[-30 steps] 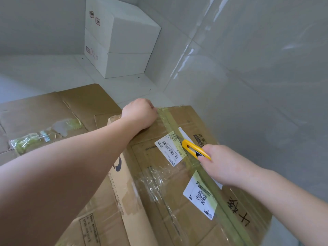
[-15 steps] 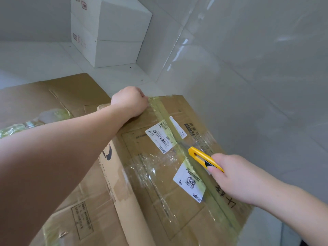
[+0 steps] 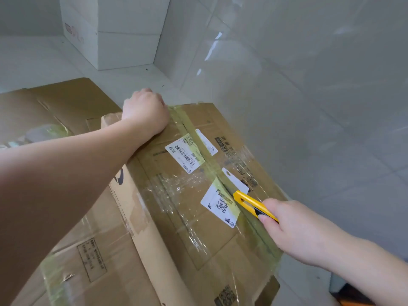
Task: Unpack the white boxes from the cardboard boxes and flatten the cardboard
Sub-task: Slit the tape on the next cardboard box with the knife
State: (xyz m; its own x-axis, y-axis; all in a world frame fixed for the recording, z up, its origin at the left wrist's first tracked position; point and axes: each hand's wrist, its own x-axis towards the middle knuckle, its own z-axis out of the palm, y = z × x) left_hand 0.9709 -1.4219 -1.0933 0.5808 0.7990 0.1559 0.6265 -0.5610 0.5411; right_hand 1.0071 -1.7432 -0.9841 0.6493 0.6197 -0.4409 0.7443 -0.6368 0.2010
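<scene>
while gripping one yellow utility knife (image 3: 254, 205), right hand (image 3: 302, 235) at the near stretch of the yellowish tape seam (image 3: 198, 149) on the sealed cardboard box (image 3: 176, 217), knife tip beside the qr label (image 3: 220, 204). left hand (image 3: 144, 111) curled over the box's far corner. two labels more up the seam. two stacked white boxes (image 3: 123, 29) against the far wall. flattened cardboard (image 3: 44, 111) at left.

My left hand (image 3: 144, 113) blocks the far left corner of the cardboard box (image 3: 189, 228) top, and my right hand (image 3: 295, 235) with the yellow cutter (image 3: 254, 205) occupies the tape seam (image 3: 198, 146) near the right edge. The seam between them lies open. A tiled wall (image 3: 309, 107) stands close along the box's right side; stacked white boxes (image 3: 114, 34) fill the far floor corner.
</scene>
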